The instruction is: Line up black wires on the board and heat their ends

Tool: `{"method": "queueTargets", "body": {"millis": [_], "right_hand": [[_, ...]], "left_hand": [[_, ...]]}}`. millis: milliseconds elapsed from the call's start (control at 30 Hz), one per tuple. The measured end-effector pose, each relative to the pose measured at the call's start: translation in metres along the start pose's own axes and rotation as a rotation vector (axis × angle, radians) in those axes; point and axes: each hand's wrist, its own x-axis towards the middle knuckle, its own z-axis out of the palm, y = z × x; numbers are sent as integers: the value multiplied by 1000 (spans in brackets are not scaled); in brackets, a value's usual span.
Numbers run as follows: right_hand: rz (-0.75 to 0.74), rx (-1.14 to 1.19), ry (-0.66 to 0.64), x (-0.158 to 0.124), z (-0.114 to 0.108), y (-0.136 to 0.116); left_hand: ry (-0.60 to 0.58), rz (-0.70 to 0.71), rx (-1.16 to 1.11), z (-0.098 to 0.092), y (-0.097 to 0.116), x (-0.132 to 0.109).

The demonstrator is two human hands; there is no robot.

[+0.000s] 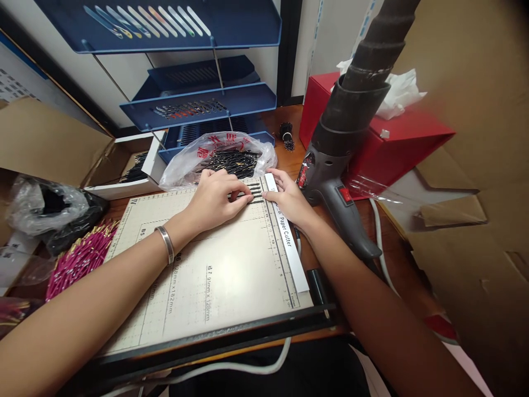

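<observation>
On the cream board of a paper cutter (231, 248), several short thin black pieces (256, 192) lie side by side near the top right, beside the ruler. My left hand (219, 198) rests on the board, its thumb and index finger pinched at the left ends of these pieces. To their right, my right hand (289, 198) lies over the white strip (286, 237) lettered "Paper Cutter". Its thumb touches the board by the pieces' right ends, with the index finger stretched apart from it. Behind the board, a clear plastic bag (177, 175) holds many black pieces (235, 161).
A grey heat gun (330, 149) stands right of the cutter, before a red tissue box (413, 132). Blue tiered trays (198, 107) rise behind. Magenta pieces (82, 259) and a white carton (124, 187) sit left. A black bundle (286, 135) lies behind.
</observation>
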Motion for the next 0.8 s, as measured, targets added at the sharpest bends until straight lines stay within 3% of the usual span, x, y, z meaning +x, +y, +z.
{"method": "queueTargets", "body": {"millis": [500,800], "right_hand": [[-2,-17,-10,0,-1,0],[25,-3,25,-1,3,-4]], "left_hand": [[2,5,-9,0,-1,0],[71,-14,12,1,-3,-1]]}}
